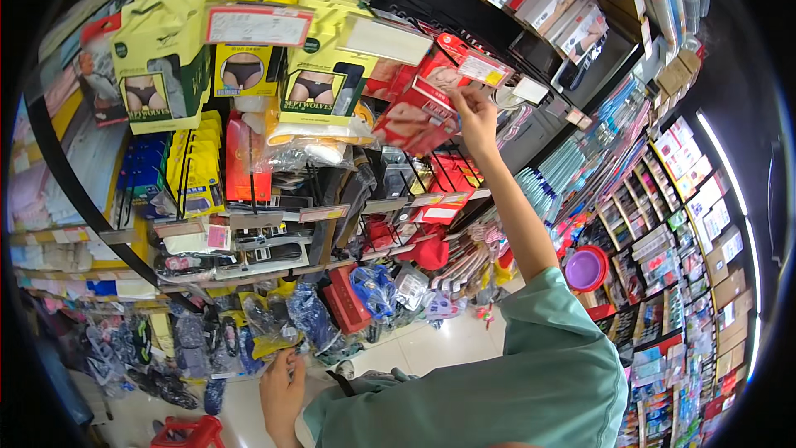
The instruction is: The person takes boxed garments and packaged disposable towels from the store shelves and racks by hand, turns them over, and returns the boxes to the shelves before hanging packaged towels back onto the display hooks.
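Observation:
My right hand (476,113) is stretched out to the upper rack, its fingers on the edge of a red underwear package (418,117) hanging among other red packs. Just above the fingers is a price tag in a plastic holder (485,68). To the left hang yellow-green underwear boxes (323,84) on hooks, under a wide price label (258,23). My left hand (283,386) is low near my body, fingers curled, close to plastic-wrapped goods (267,323); whether it holds anything cannot be told.
Lower hooks carry yellow packs (198,168) and belts (348,199). Bagged slippers (189,342) and a red box (346,298) lie along the rack's foot. A red plastic stool (186,432) stands at the bottom left. Purple and red basins (584,269) and stocked shelves line the right.

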The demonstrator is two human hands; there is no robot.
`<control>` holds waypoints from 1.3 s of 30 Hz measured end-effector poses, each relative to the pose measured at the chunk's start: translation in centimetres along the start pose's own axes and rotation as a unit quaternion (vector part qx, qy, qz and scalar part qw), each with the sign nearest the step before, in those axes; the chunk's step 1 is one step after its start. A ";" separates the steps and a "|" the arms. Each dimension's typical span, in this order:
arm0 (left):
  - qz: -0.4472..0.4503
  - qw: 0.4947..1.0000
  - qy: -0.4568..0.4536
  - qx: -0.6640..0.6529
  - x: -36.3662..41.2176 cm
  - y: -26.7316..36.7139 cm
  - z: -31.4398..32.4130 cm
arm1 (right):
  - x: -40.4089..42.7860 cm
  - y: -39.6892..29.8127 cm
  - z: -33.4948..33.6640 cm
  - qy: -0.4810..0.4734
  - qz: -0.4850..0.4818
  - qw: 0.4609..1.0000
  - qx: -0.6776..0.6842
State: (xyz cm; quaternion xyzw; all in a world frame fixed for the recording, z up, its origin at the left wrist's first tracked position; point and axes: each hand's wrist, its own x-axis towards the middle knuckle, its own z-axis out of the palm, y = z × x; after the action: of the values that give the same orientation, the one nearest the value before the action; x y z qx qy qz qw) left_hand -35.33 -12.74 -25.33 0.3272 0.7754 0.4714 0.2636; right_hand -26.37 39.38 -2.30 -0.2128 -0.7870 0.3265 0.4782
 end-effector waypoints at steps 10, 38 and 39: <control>-0.028 0.999 -0.011 0.021 0.3 -3.4 -1.3 | 3.4 -1.9 2.5 0.142 -0.076 0.986 -0.037; -0.032 0.998 -0.019 0.047 -4.4 -2.8 -5.0 | 9.4 0.0 6.9 0.175 0.046 0.974 -0.138; -0.024 0.999 -0.023 0.033 -4.4 -3.0 -4.8 | 10.1 1.7 6.6 0.178 0.038 0.978 -0.097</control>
State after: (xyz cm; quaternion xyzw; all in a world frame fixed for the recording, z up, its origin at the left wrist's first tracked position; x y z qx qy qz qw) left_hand -36.73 -19.77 -25.55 0.3276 0.7919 0.4315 0.2819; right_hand -36.75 45.10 0.52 -0.3432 -0.7083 0.2232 0.5751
